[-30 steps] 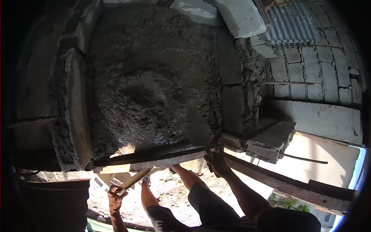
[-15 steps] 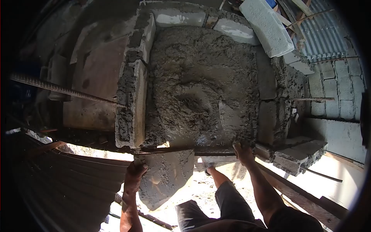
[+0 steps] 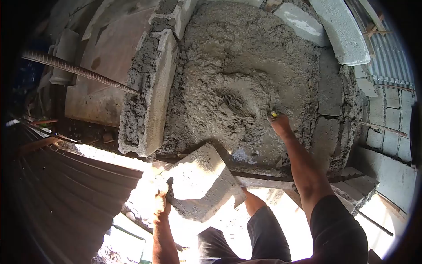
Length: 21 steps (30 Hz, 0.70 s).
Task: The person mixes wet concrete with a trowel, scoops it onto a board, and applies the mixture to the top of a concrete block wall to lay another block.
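My left hand (image 3: 163, 193) is closed on the left edge of a flat grey slab (image 3: 200, 182), which is tilted, partly sunlit, at the near edge of the wet cement. My right hand (image 3: 280, 125) is closed round a small handle with a yellow end (image 3: 274, 114), above the right part of the wet cement (image 3: 246, 57). The rest of that tool is hidden. A shallow hollow shows in the middle of the cement.
Block walls (image 3: 160, 92) stand left and right of the cement. A loose block (image 3: 343, 31) lies at the upper right. Rebar (image 3: 79, 70) juts out on the left, another rod (image 3: 380, 128) on the right. Corrugated metal (image 3: 66, 198) lies at lower left.
My right hand has moved from the near edge up over the cement. The slab in my left hand has turned and risen against the near edge. The view has shifted closer.
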### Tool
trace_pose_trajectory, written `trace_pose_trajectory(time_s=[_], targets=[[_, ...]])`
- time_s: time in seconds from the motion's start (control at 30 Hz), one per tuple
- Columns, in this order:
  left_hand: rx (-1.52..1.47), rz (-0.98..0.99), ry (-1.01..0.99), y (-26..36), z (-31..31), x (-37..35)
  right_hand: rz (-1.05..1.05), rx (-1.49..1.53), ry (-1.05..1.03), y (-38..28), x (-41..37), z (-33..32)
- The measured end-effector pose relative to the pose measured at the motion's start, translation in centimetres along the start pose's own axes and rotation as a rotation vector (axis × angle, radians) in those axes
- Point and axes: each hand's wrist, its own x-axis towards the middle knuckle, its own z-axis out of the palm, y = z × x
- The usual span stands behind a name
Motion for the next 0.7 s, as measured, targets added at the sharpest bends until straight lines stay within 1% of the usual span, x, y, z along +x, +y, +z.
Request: trace_pose_trajectory(time_s=[0.03, 0.07, 0.1, 0.13, 0.17, 0.2, 0.23, 0.27, 0.3, 0.33, 0.37, 0.4, 0.43, 0.47, 0.5, 0.53, 0.57, 0.63, 0.7], targets=[[0.092, 0.07, -0.075, -1.8, -1.9, -0.4, -0.06, -0.021, -0.036, -2.3, 0.6, 1.0], [0.141, 0.061, 0.063, -3.0, -0.4, -1.7, -0.125, -0.043, -0.065, -4.5, 1.2, 1.5], [0.138, -0.041, 0.023, -3.9, -1.0, -2.4, -0.133, -0.039, -0.077, -6.8, 1.2, 2.0], [0.134, -0.142, -0.022, -4.9, -1.8, -3.1, -0.096, 0.258, -0.091, -9.1, 1.1, 2.1], [0.114, -0.1, -0.01, -5.9, -2.2, -3.7, -0.055, 0.553, -0.102, -10.9, 0.8, 1.8], [0.095, -0.061, 0.002, -6.8, -2.4, -4.2, -0.057, 0.553, -0.107, -12.1, 0.2, 1.4], [-0.011, -0.052, 0.027, -6.6, -0.4, -4.9, -0.008, 0.714, -0.152, -12.9, -0.5, 1.2], [-0.134, 0.033, -0.027, -6.1, 1.7, -5.6, 0.038, 0.878, -0.199, -13.9, -1.1, 0.9], [-0.205, -0.012, -0.006, -7.0, 1.0, -5.2, 0.078, 0.881, -0.195, -13.8, -1.5, 1.1], [-0.278, -0.055, 0.01, -7.7, 0.8, -4.4, 0.07, 0.884, -0.203, -13.8, -2.2, 0.5], [-0.2, 0.071, 0.034, -8.7, 0.9, -3.5, 0.074, 0.883, -0.246, -13.4, -3.0, -0.4], [-0.208, 0.178, 0.014, -7.8, 3.7, -3.6, 0.079, 0.878, -0.285, -12.9, -3.9, -1.5], [-0.3, 0.031, 0.006, -8.1, 3.4, -2.9, -0.011, 0.806, -0.227, -12.0, -4.4, -1.5], [-0.39, -0.118, 0.001, -8.5, 3.1, -2.0, -0.018, 0.799, -0.226, -11.9, -5.8, -3.1], [-0.329, 0.072, -0.046, -9.8, 3.3, -1.2, -0.026, 0.701, -0.248, -11.7, -7.3, -4.7], [-0.276, 0.124, -0.035, -9.1, 5.5, -2.1, -0.033, 0.603, -0.271, -11.7, -9.0, -5.9], [-0.203, 0.018, -0.023, -9.5, 5.0, -2.3, -0.038, 0.598, -0.28, -11.2, -10.7, -6.0], [-0.037, -0.18, -0.002, -11.1, 3.0, -1.6, -0.185, 0.455, -0.222, -10.1, -14.1, -6.4], [-0.043, -0.141, -0.062, -12.0, 3.8, -2.5, -0.252, 0.331, -0.17, -11.6, -19.0, -8.0]])
